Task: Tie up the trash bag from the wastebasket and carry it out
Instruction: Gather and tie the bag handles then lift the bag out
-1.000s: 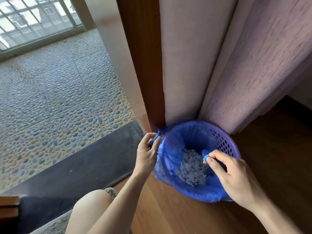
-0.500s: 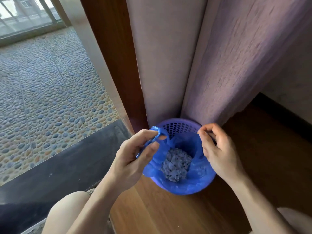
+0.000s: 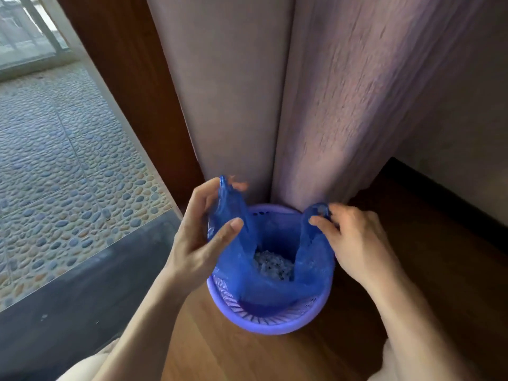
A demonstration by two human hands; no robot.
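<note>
A round purple wastebasket with a perforated wall stands on the wooden floor against a curtain. Inside it sits a blue trash bag with crumpled pale trash at the bottom. My left hand pinches the bag's left handle and holds it up above the basket's rim. My right hand grips the bag's right handle at the rim's far right. Both handles are pulled free of the rim, and the bag's mouth gapes between them.
A mauve curtain hangs right behind the basket, beside a dark wooden door frame. To the left lie a dark threshold strip and a pebble-tiled balcony floor. My knees show at the bottom edge.
Both hands have lifted the bag's two handles off the basket's rim and raised them. The view has moved closer and more directly over the basket.
</note>
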